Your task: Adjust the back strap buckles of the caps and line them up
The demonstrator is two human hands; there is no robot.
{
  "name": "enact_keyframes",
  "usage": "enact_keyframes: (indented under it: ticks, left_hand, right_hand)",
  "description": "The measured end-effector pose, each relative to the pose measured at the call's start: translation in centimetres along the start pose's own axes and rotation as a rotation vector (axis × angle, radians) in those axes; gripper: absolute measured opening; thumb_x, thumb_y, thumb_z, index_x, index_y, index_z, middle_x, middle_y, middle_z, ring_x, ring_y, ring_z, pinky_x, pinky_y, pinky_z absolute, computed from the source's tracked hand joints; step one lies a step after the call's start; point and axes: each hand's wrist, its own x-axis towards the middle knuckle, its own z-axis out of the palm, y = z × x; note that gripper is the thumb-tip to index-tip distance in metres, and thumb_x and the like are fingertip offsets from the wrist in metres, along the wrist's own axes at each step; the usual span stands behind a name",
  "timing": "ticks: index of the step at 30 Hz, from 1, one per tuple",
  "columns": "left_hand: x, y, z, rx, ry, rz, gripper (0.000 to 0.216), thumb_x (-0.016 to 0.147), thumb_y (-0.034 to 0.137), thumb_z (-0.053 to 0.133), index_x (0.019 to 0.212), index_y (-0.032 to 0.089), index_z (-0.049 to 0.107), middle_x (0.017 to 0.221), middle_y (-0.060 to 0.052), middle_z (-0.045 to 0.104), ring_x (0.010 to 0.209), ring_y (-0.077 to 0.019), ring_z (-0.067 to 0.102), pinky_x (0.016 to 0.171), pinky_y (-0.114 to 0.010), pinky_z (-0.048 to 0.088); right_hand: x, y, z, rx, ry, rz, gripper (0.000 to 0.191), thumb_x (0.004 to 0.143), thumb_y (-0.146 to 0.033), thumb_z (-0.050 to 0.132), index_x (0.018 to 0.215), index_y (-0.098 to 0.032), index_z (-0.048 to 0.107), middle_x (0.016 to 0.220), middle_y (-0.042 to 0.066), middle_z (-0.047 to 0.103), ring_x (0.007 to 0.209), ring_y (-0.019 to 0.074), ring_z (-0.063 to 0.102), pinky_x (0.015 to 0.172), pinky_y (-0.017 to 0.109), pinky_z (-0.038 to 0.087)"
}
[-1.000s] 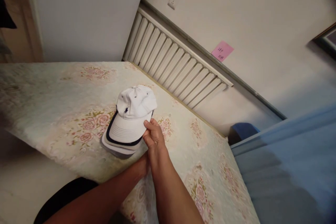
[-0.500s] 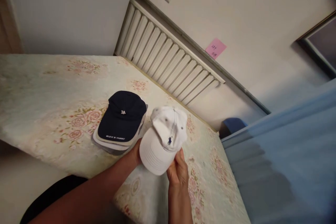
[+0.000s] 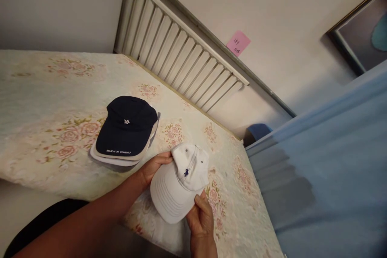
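Note:
Between my hands is a white baseball cap [image 3: 178,183] with a small navy polo-player emblem, its brim pointing down and toward me. My left hand [image 3: 155,166] grips the cap's left side where crown meets brim. On the opposite side, my right hand [image 3: 201,213] holds the brim's edge, thumb on top and the other fingers partly hidden underneath. To the left lies a stack of caps, topped by a navy cap [image 3: 128,127] with white lettering on its front and along its brim. Lighter brims [image 3: 113,161] show beneath the navy one.
The stack rests on a floral-covered surface [image 3: 27,100]. A white radiator [image 3: 178,48] runs along the wall behind it, with a pink note [image 3: 238,43] above. A blue curtain [image 3: 326,161] hangs at the right. A framed picture [image 3: 363,36] is at upper right.
The white cap has come lower and nearer to me in both hands. My left fingers now show at its side. The camera view has shifted, so the cap stack appears farther left.

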Motion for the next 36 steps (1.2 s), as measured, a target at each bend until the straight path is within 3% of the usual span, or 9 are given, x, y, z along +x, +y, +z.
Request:
enact_keyframes:
  ticks: [6, 9, 12, 16, 21, 23, 29, 36]
  left_hand:
    - [-0.4, -0.6, 0.6, 0.016, 0.024, -0.138, 0.046, 0.068, 0.008, 0.062, 0.113, 0.01, 0.063, 0.088, -0.012, 0.074, 0.075, -0.0258, 0.069, 0.076, -0.036, 0.05]
    - [-0.5, -1.3, 0.1, -0.086, 0.009, -0.331, 0.042, 0.073, 0.028, 0.065, 0.109, 0.007, 0.064, 0.084, -0.011, 0.075, 0.079, -0.0276, 0.068, 0.079, -0.037, 0.049]
    - [-0.8, -1.6, 0.1, -0.167, -0.035, -0.459, 0.052, 0.075, 0.047, 0.063, 0.107, 0.006, 0.065, 0.085, -0.012, 0.075, 0.084, -0.0292, 0.068, 0.083, -0.037, 0.049]
    - [-0.9, -1.5, 0.9, -0.164, -0.057, -0.481, 0.048, 0.074, 0.042, 0.065, 0.106, 0.007, 0.066, 0.086, -0.013, 0.075, 0.084, -0.029, 0.068, 0.084, -0.037, 0.048]
    - [-0.4, -1.8, 1.3, -0.081, -0.023, -0.257, 0.033, 0.074, 0.019, 0.063, 0.106, 0.01, 0.067, 0.081, -0.011, 0.075, 0.08, -0.0277, 0.069, 0.081, -0.037, 0.049]
    - [-0.3, -1.9, 1.4, -0.068, -0.006, -0.236, 0.032, 0.075, 0.016, 0.059, 0.105, 0.011, 0.067, 0.08, -0.012, 0.074, 0.08, -0.0278, 0.069, 0.08, -0.037, 0.049]
    - [-0.1, -2.0, 1.1, -0.186, -0.051, -0.418, 0.037, 0.078, 0.03, 0.057, 0.108, 0.01, 0.066, 0.085, -0.013, 0.075, 0.086, -0.0309, 0.068, 0.082, -0.039, 0.049]
    - [-0.4, -2.4, 1.7, -0.214, -0.054, -0.474, 0.04, 0.08, 0.036, 0.057, 0.109, 0.009, 0.065, 0.085, -0.014, 0.074, 0.086, -0.0311, 0.068, 0.082, -0.039, 0.049]
  right_hand:
    - [0.0, -0.9, -0.4, 0.094, 0.098, 0.002, 0.055, 0.064, -0.02, 0.074, 0.118, -0.026, 0.061, 0.115, 0.005, 0.07, 0.105, 0.021, 0.065, 0.103, 0.042, 0.043]
    - [-0.1, -1.0, -0.5, 0.084, 0.09, -0.004, 0.056, 0.062, -0.019, 0.074, 0.116, -0.024, 0.063, 0.115, 0.006, 0.07, 0.104, 0.0223, 0.066, 0.103, 0.045, 0.042]
    - [0.0, -0.6, -0.8, 0.095, 0.112, -0.004, 0.046, 0.064, -0.022, 0.075, 0.109, -0.022, 0.067, 0.11, 0.006, 0.072, 0.101, 0.022, 0.067, 0.104, 0.045, 0.041]
    - [0.2, 0.1, -1.5, 0.123, 0.158, 0.031, 0.034, 0.063, -0.023, 0.077, 0.096, -0.019, 0.071, 0.1, 0.006, 0.075, 0.097, 0.0212, 0.068, 0.105, 0.043, 0.041]
    - [0.4, 0.4, -2.5, 0.161, 0.247, 0.069, 0.027, 0.061, -0.021, 0.077, 0.087, -0.017, 0.072, 0.089, 0.005, 0.076, 0.09, 0.0212, 0.069, 0.101, 0.042, 0.044]
    - [0.3, 0.5, -2.7, 0.153, 0.281, 0.075, 0.027, 0.061, -0.02, 0.077, 0.088, -0.016, 0.072, 0.088, 0.006, 0.076, 0.088, 0.0219, 0.07, 0.099, 0.043, 0.046]
    - [-0.2, 0.5, -3.2, 0.124, 0.247, 0.068, 0.027, 0.061, -0.021, 0.078, 0.087, -0.017, 0.072, 0.089, 0.005, 0.076, 0.089, 0.0201, 0.07, 0.096, 0.038, 0.049]
    - [-0.3, 1.1, -4.0, 0.039, 0.229, 0.078, 0.03, 0.063, -0.028, 0.078, 0.089, -0.017, 0.071, 0.088, 0.004, 0.075, 0.091, 0.0181, 0.068, 0.092, 0.034, 0.049]
